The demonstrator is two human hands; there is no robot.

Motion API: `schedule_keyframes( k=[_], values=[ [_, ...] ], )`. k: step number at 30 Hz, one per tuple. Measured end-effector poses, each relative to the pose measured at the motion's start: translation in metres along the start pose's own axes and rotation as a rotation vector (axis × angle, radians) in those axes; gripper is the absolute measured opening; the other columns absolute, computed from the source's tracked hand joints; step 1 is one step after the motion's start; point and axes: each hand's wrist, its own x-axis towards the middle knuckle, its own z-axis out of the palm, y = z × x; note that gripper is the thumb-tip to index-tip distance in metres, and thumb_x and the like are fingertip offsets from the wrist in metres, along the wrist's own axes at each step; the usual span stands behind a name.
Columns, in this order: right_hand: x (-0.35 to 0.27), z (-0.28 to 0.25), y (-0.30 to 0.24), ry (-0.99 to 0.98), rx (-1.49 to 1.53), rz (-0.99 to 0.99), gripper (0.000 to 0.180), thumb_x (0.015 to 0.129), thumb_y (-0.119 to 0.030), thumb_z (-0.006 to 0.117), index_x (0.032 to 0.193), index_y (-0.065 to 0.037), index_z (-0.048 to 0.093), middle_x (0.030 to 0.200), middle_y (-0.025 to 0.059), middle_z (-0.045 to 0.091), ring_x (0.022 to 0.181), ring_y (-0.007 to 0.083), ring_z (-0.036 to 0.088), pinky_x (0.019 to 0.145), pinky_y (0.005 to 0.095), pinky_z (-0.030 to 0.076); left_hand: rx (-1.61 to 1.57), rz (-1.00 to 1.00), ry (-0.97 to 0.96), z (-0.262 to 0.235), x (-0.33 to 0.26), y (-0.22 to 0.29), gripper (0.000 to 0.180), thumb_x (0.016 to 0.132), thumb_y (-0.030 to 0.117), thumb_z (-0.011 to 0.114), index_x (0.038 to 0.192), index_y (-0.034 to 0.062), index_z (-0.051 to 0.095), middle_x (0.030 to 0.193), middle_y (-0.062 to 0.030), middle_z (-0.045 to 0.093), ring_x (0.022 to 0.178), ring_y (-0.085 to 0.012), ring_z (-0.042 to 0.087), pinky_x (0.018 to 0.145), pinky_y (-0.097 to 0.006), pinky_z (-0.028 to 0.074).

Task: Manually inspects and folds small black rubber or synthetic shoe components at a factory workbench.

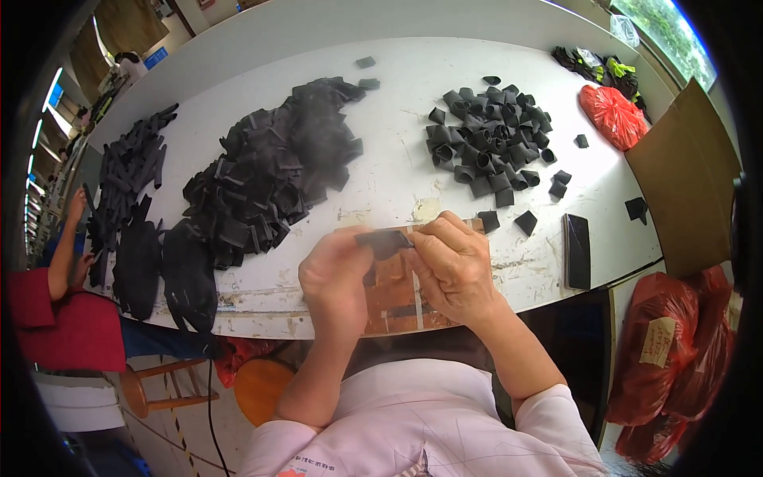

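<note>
Both hands, left hand (pixel 338 270) and right hand (pixel 453 258), pinch a flat black fabric strip (pixel 383 240) by its ends above the counter (pixel 397 171); it looks light, soft and floppy.

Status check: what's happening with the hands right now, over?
Left hand and right hand pinch one black strip. Above table edge. Nothing between them, over.
</note>
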Motion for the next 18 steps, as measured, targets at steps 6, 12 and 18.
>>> schedule_keyframes(
  k=[6, 12, 18],
  values=[
    [0.004, -0.005, -0.004, 0.073, 0.062, 0.177, 0.017, 0.066, -0.008, 0.068, 0.081, -0.003, 0.061, 0.064, 0.0033, 0.05, 0.057, 0.019, 0.048, 0.046, 0.0294, 0.04, 0.387, 0.036, -0.16, 0.001, 0.016, 0.014, 0.01, 0.079, 0.0, 0.055, 0.088, -0.0006, 0.06, 0.082, -0.0043, 0.06, 0.071, -0.0069, 0.05, 0.065, -0.019, 0.04],
    [0.011, -0.007, -0.007, -0.038, -0.048, 0.019, 0.023, 0.062, -0.004, 0.068, 0.083, -0.003, 0.059, 0.063, 0.0033, 0.052, 0.055, 0.0177, 0.048, 0.046, 0.0284, 0.04, 0.376, 0.209, -0.106, -0.003, 0.015, 0.007, 0.009, 0.079, 0.007, 0.062, 0.079, -0.0003, 0.057, 0.077, -0.007, 0.057, 0.072, -0.0116, 0.05, 0.066, -0.023, 0.041],
    [-0.002, 0.009, -0.006, 0.031, 0.042, 0.04, 0.026, 0.061, -0.001, 0.065, 0.085, -0.001, 0.058, 0.06, 0.0032, 0.048, 0.053, 0.0182, 0.045, 0.044, 0.0278, 0.038, 0.434, 0.286, -0.132, -0.006, 0.013, 0.004, 0.009, 0.08, 0.007, 0.061, 0.079, -0.0004, 0.056, 0.079, -0.008, 0.057, 0.074, -0.0123, 0.051, 0.068, -0.023, 0.041]
  ],
)
